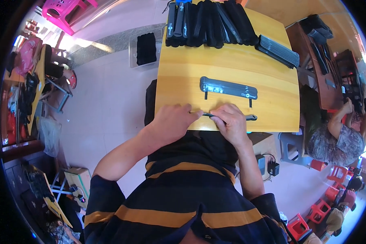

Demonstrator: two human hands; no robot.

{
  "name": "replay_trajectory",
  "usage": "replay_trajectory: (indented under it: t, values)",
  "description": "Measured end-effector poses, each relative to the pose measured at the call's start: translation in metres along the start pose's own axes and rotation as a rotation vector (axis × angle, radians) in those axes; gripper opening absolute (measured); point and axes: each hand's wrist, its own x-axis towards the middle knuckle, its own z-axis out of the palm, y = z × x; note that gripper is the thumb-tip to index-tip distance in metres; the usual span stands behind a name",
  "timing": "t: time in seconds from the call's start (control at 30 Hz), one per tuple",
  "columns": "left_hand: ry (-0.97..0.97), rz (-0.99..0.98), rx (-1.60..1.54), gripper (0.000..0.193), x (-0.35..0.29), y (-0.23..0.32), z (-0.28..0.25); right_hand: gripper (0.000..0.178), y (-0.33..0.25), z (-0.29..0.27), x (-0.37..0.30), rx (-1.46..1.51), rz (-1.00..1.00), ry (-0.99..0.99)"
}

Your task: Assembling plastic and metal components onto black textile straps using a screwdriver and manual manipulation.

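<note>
Close to the table's front edge, both my hands are closed on one narrow dark strip with a rounded end (251, 117). My left hand (171, 118) pinches its left part with the fingertips. My right hand (230, 122) grips it a little further along, thumb toward me, and the rounded end sticks out past that hand. Between the hands a short dark length shows; the rest is covered by fingers. Just beyond lies a flat stack of long, glossy dark-grey strips (227, 87) with rounded ends and pale printing. Two short black tabs (250, 103) jut from its near side.
The yellow wooden table (183, 65) carries a row of black fabric bundles (207, 24) along its far edge. A fanned pile of grey strips (277, 52) sits far right. Left of the table, a clear bin (133, 57) holds black pieces (146, 49). Another person (337, 138) sits at right.
</note>
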Motion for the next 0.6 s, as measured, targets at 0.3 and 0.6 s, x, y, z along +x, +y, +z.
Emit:
replay_trajectory:
  t: [0.3,0.6]
  values:
    - [0.074,-0.027,-0.032,0.038,-0.013,-0.01,-0.003,0.014,-0.002,0.002,0.0,-0.026,0.007,-0.001]
    - [-0.009,-0.096,-0.057,0.037,-0.018,-0.008,-0.009,0.01,-0.005,0.001,0.002,-0.048,-0.005,0.002]
